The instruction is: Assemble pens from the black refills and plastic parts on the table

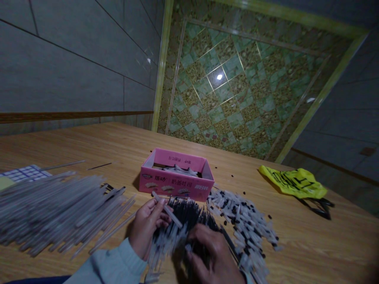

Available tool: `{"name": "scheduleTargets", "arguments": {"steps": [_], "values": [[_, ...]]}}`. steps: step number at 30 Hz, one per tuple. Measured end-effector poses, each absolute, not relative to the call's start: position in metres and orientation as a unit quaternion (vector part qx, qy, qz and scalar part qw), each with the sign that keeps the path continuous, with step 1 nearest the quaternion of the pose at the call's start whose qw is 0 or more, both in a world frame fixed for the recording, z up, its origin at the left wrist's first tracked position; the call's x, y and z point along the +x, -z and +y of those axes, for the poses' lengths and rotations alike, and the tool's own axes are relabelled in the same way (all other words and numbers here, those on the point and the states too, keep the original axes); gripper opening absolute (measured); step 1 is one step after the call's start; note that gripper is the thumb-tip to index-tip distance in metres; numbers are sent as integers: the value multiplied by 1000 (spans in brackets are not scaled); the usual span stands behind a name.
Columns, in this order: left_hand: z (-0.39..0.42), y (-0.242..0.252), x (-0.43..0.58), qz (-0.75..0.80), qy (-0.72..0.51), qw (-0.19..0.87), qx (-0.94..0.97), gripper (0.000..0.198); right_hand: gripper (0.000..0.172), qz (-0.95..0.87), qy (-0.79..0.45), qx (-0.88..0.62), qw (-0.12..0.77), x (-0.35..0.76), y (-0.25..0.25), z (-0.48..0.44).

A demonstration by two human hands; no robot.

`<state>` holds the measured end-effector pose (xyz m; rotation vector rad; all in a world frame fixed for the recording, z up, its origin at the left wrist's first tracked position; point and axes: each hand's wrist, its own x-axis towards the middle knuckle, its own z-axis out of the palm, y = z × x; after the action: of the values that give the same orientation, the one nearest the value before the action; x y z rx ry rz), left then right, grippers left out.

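Note:
My left hand (148, 225) pinches a short translucent tube (168, 211) between thumb and fingers, just in front of the pink box (174, 185). Lower and to the right, my right hand (210, 252) is curled over a pile of thin dark and clear pieces (188, 213), with a small pale thing at its fingertips that is too blurred to name. Inside the open pink box lie more whitish pieces (183, 170). Right of the box spreads a heap of small clear pieces with black caps (245, 221).
Many long clear tubes (59, 213) lie in a bundle on the left of the wooden table (118, 146). A checked cloth (26, 172) is behind them. A yellow bag (293, 182) with a black strap lies at the right. Tiled walls rise beyond.

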<state>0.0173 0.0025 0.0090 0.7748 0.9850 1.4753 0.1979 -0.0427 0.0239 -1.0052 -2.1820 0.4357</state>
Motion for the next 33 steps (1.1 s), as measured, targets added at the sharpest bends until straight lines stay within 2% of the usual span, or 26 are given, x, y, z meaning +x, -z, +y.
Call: {"name": "scheduleTargets", "arguments": {"steps": [5,12,20,28,33], "values": [[5,-6,17,410,-632,578,312,27,20,-884,-201,-330,264,193,-14,-40],[3,-6,17,406,-631,586,307,27,22,-920,-128,-340,146,183,-6,-39],[3,-6,17,400,-629,592,307,26,15,-893,-84,-416,150,199,-29,-44],[5,-6,17,392,-631,597,302,25,11,-917,-62,-373,125,192,-12,-39],[5,-4,18,382,-633,611,284,23,7,-912,-62,-362,180,195,-11,-35]]}}
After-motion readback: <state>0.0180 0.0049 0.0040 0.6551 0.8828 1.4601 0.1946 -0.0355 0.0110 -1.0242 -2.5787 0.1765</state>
